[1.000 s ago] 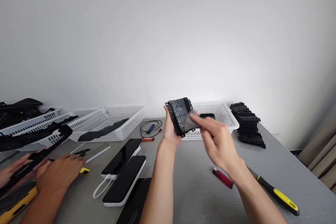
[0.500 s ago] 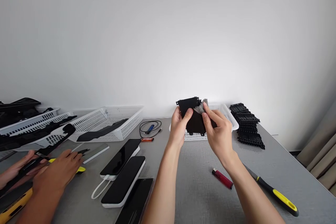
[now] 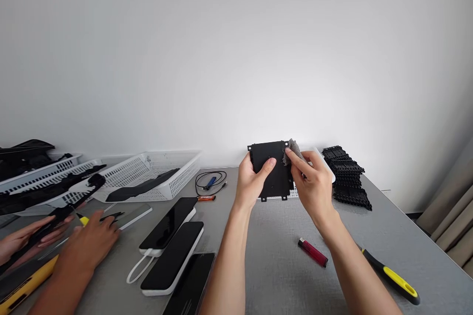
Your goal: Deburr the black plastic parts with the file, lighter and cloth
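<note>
My left hand (image 3: 250, 181) grips a flat black plastic part (image 3: 274, 177) by its left side, thumb across its face. The part has small tabs with holes along its top and bottom edges and is held up above the table. In my right hand (image 3: 314, 179) a crumpled grey cloth (image 3: 293, 151) is pinched, pressed at the part's upper right corner. Behind the part stands a white plastic basket (image 3: 330, 165), mostly hidden. Below my hands lies a red lighter (image 3: 313, 252) on the table.
A yellow-and-black handled knife (image 3: 397, 280) lies right, partly behind my forearm. Stacked black parts (image 3: 347, 174) stand back right. Phones on white power banks (image 3: 172, 258), a cable (image 3: 210, 182) and white baskets (image 3: 148, 174) are left. A co-worker's hands (image 3: 86, 246) work on a long black part.
The black part has turned so its face shows more squarely. The cloth has shifted to its right edge. At left, the co-worker's tool and long part have moved.
</note>
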Demonstrator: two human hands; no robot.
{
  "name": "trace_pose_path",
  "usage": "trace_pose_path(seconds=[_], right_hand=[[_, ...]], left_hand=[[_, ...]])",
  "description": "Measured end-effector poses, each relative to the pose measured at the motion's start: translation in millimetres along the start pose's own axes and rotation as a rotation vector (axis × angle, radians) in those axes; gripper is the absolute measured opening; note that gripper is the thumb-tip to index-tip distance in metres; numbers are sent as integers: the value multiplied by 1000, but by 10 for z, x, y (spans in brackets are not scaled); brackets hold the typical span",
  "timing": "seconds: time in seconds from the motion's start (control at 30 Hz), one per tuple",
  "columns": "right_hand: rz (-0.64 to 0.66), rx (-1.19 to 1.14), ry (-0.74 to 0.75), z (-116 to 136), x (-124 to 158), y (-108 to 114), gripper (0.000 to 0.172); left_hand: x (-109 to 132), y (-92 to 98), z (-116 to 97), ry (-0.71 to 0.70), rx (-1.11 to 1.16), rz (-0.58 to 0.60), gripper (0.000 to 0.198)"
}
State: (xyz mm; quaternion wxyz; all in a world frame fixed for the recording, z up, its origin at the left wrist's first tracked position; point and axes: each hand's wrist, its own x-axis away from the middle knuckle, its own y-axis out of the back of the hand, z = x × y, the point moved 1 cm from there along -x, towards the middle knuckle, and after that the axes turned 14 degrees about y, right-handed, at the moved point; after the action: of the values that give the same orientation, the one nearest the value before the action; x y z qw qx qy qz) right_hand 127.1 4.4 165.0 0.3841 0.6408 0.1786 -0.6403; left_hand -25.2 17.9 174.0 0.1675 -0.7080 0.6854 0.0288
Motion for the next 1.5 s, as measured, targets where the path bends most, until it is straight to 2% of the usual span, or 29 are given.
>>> trace_pose_path(seconds=[0.1,0.2,0.37,0.43,0.47,0.53,0.67,0.83,0.97,1.17,1.33,1.5], right_hand=[[64,-86,-13,-3,-11,15,39],[165,-187,-16,33,-26,34,39],[449,-248,46,131,-48,108,39],[536,-306,41,128,-60,155,38],[533,-338,25,112,-68,181,37],[436,-367,-40,56,-85,227,35],[153,-305,-180,-57,-103,258,41],[-53,-230,-142,-87,-100,198,30],[-164,-172,-70,-78,-82,127,30],[8,-172,32,-58,-59,-28,30],[178,-293,35,6,-33,-58,28],[471,-362,37,72,-13,-16,32]], left_hand=[[0,-3,-9,-14,3,-33,49],[-22,18,-10,-10,67,-126,51],[-111,188,-18,39,198,-328,54],[-142,262,-14,69,229,-354,54],[-153,288,-8,77,229,-351,54],[-163,304,9,76,204,-326,54],[-141,222,43,57,109,-231,51],[-89,94,71,55,-37,-114,47],[-63,41,86,-26,-209,-90,41],[-50,-14,66,-147,-451,-118,41],[-113,67,129,-170,-437,-238,44],[-201,215,180,-106,-368,-382,50]])
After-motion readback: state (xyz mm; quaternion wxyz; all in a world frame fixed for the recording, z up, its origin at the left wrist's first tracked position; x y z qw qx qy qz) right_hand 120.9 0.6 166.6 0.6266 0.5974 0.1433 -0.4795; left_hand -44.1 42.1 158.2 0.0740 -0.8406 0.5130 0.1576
